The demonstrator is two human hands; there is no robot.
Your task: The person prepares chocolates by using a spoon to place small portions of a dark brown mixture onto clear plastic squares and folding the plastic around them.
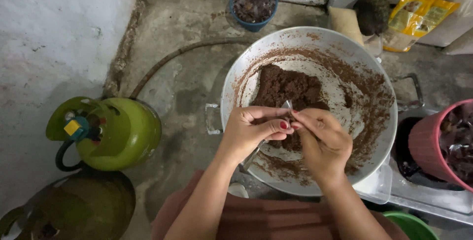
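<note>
Two bare forearms are reaching up from the bottom edge, over a reddish-brown cloth (276,220) on the person's lap. Both hands are meeting above the near half of a wide, round, silver metal pan (315,38), the landmark for everything else. Left hand (253,129) is curling half closed, its red-nailed thumb and forefinger pinching a small clear plastic wrapper (287,106). Right hand (322,139) is bending its fingers inward and gripping the same wrapper from the other side, so the fingertips of both hands are touching. Whether the wrapper is holding anything cannot be told.

Inside the pan a lump of dark brown, grainy paste (288,87) is sitting near the middle, with brown smears ringing the wall. Beyond the pan's far rim a small blue bowl (253,23) is holding dark wrapped pieces. Right of the pan a pink plastic tub (426,144) is holding more dark glossy pieces. Left of the pan a green gas cylinder (123,131) is standing on the concrete floor (187,77). Behind the pan's right rim a yellow packet (414,21) is lying.
</note>
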